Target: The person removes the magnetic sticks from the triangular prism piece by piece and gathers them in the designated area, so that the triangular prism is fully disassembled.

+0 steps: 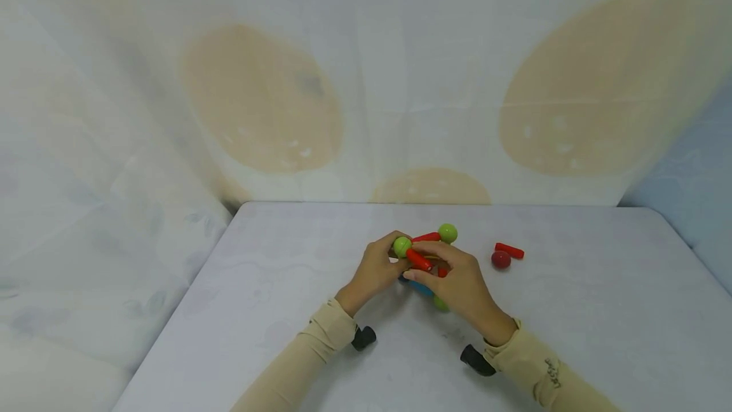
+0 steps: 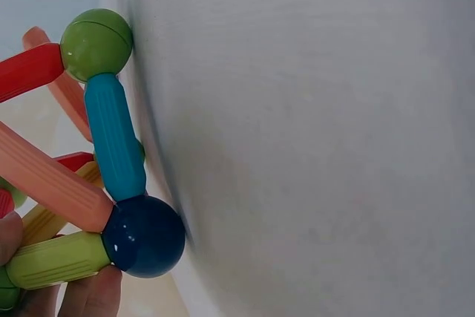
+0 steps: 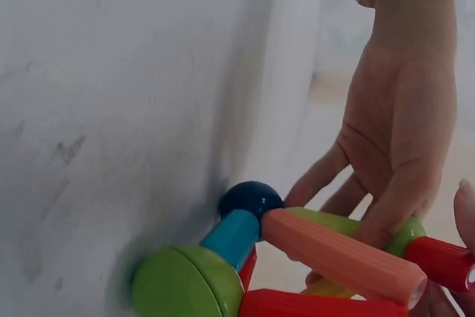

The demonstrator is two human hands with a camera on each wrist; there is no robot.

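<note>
- A magnetic rod-and-ball structure [image 1: 426, 266] is held near the middle of the white table [image 1: 572, 336], its lower balls resting against the tabletop.
- The structure's left side is gripped by the left hand [image 1: 374, 272], fingers curled round it next to a green ball [image 1: 402, 247].
- A red rod [image 1: 419, 260] is pinched between thumb and fingers of the right hand [image 1: 460, 285], one end of it touching that green ball.
- In the left wrist view, a blue rod [image 2: 115, 137] is seen joining a green ball [image 2: 96, 44] to a dark blue ball [image 2: 143, 236].
- A loose red rod [image 1: 509, 250] and a dark red ball [image 1: 501, 260] lie just beside each other, to the right of the structure.
</note>
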